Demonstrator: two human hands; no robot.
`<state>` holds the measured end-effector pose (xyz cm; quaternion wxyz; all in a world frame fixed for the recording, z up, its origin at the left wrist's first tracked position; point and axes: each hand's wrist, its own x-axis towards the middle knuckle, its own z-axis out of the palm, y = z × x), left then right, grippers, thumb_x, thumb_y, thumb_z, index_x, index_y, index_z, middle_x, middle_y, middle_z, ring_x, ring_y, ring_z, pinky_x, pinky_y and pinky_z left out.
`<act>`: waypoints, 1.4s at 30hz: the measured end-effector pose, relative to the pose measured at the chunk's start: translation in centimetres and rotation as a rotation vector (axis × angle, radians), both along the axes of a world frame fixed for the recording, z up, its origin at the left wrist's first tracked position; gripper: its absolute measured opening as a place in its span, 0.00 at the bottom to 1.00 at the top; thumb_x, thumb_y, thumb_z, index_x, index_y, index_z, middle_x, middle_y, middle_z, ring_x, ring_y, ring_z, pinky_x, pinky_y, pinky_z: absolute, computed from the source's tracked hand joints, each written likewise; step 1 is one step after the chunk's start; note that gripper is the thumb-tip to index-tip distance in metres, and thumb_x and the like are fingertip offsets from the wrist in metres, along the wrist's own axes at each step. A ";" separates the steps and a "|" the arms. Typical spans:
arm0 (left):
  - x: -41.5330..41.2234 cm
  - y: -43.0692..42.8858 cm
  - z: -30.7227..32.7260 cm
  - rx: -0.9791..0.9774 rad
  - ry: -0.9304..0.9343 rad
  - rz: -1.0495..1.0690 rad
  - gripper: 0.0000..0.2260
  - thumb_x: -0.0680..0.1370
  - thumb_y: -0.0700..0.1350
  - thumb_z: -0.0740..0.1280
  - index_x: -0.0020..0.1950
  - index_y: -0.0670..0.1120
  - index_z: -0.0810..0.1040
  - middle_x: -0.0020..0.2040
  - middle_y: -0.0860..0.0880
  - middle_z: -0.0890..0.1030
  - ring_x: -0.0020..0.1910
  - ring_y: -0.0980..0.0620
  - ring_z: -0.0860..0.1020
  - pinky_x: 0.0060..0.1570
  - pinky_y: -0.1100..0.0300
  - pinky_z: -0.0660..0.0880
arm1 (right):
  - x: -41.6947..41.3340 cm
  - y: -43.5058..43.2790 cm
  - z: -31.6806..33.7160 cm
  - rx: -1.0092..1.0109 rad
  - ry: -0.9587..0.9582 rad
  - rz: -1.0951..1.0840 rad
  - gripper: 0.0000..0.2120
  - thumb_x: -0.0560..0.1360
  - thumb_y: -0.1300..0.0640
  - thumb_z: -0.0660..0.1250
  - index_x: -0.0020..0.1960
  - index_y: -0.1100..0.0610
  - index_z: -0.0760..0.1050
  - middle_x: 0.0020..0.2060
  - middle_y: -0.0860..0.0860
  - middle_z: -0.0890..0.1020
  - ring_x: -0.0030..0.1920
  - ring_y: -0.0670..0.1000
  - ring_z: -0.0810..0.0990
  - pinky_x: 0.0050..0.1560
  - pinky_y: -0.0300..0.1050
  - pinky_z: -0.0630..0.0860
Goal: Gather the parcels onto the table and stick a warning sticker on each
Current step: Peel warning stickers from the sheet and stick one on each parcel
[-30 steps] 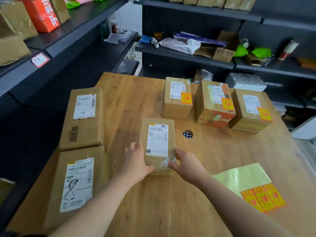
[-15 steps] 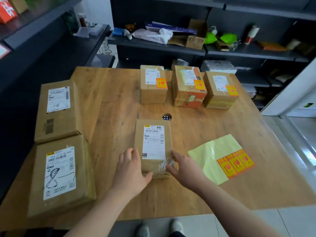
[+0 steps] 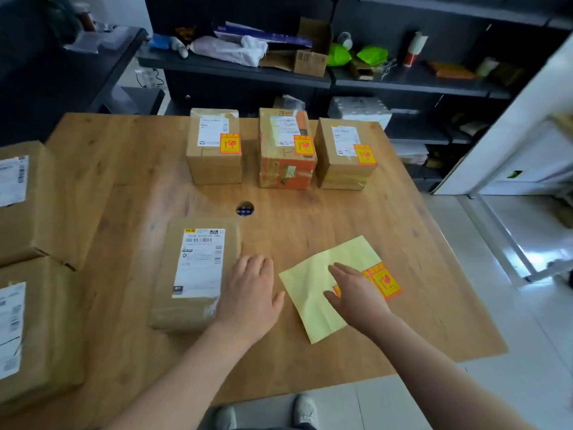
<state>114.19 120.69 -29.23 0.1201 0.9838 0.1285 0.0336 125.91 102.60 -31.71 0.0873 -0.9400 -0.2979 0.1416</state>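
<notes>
Right hand [image 3: 356, 293]: in the head view it lay palm down over the sticker sheet [image 3: 310, 305], fingers straight and slightly spread, holding nothing. Whether the fingertips pressed the paper could not be told.
Left hand [image 3: 251, 293]: flat and relaxed, gripping nothing, with its little-finger side at the near right edge of the bare parcel [image 3: 195, 271]. Contact could not be made out.
Sticker sheet: pale yellow backing directly under the right hand, lying skewed on the table [image 3: 341, 218].
Warning stickers [image 3: 386, 282]: red-and-yellow, on the sheet just to the right of the right hand and partly hidden under it.
Bare parcel: a flat brown box with a white label and no sticker, just left of the left hand. Its long axis ran away from the person.
Key relation: the stickers lay nearer the right hand, and the parcel lay leftward past the left hand. A peeled sticker would likely have to travel left.
Other parcels: three stickered boxes [image 3: 286, 150] stood in a row well beyond both hands. The two side parcels [image 3: 31, 330], with no sticker visible, lay far left of the left hand.
</notes>
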 end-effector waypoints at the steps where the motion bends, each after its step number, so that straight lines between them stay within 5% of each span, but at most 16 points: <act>1: 1.0 -1.2 -0.4 -0.010 0.024 -0.017 0.26 0.78 0.58 0.58 0.71 0.45 0.64 0.69 0.50 0.67 0.68 0.48 0.62 0.69 0.54 0.59 | 0.9 -1.3 -0.4 -0.020 0.009 -0.004 0.27 0.77 0.49 0.62 0.73 0.57 0.62 0.73 0.52 0.65 0.72 0.51 0.62 0.68 0.44 0.62; 11: 7.3 -9.3 -6.4 -0.203 0.383 0.184 0.32 0.74 0.61 0.63 0.69 0.42 0.63 0.68 0.44 0.67 0.66 0.43 0.66 0.63 0.52 0.66 | 5.4 -7.3 -4.5 -0.186 0.139 0.143 0.34 0.76 0.43 0.63 0.77 0.50 0.53 0.77 0.51 0.51 0.76 0.52 0.52 0.73 0.50 0.57; 17: 8.8 -12.2 -7.8 -0.404 0.227 0.391 0.33 0.72 0.49 0.72 0.71 0.44 0.60 0.66 0.46 0.68 0.64 0.45 0.68 0.61 0.54 0.68 | 5.8 -8.5 -6.1 -0.144 0.089 0.190 0.34 0.75 0.40 0.61 0.77 0.47 0.53 0.77 0.49 0.51 0.75 0.53 0.51 0.72 0.51 0.57; 26: 8.8 -12.9 -8.6 -0.818 0.154 0.649 0.03 0.75 0.42 0.65 0.46 0.50 0.77 0.40 0.52 0.78 0.37 0.51 0.76 0.34 0.59 0.70 | 5.9 -8.8 -6.2 0.025 0.193 0.120 0.27 0.76 0.45 0.63 0.73 0.48 0.64 0.76 0.49 0.56 0.75 0.53 0.53 0.71 0.52 0.57; 30: 8.6 -13.5 -7.9 -1.028 0.076 0.687 0.08 0.75 0.40 0.64 0.42 0.52 0.78 0.38 0.54 0.81 0.37 0.54 0.78 0.30 0.61 0.68 | 5.6 -8.2 -5.6 0.249 0.283 0.033 0.18 0.76 0.51 0.66 0.66 0.51 0.75 0.68 0.49 0.71 0.68 0.51 0.68 0.67 0.43 0.64; 34: 8.7 -14.1 -7.2 -1.148 0.023 0.738 0.06 0.76 0.49 0.67 0.42 0.49 0.79 0.37 0.52 0.82 0.34 0.54 0.80 0.29 0.63 0.70 | 5.2 -8.1 -5.0 0.353 0.289 -0.048 0.14 0.76 0.52 0.67 0.60 0.52 0.79 0.58 0.47 0.78 0.58 0.47 0.75 0.54 0.36 0.69; 39: 8.3 -14.6 -6.8 -1.246 0.001 0.762 0.06 0.77 0.49 0.67 0.43 0.49 0.80 0.40 0.49 0.83 0.40 0.49 0.81 0.37 0.57 0.76 | 5.0 -8.0 -4.4 0.459 0.378 -0.185 0.10 0.73 0.53 0.70 0.53 0.54 0.82 0.48 0.46 0.83 0.45 0.42 0.80 0.47 0.40 0.77; 42: 8.1 -14.9 -6.7 -1.255 0.002 0.755 0.08 0.77 0.49 0.67 0.45 0.45 0.80 0.42 0.46 0.84 0.42 0.47 0.81 0.43 0.52 0.77 | 5.0 -8.0 -4.2 0.514 0.434 -0.247 0.06 0.71 0.54 0.72 0.47 0.53 0.84 0.39 0.42 0.83 0.39 0.37 0.80 0.40 0.33 0.75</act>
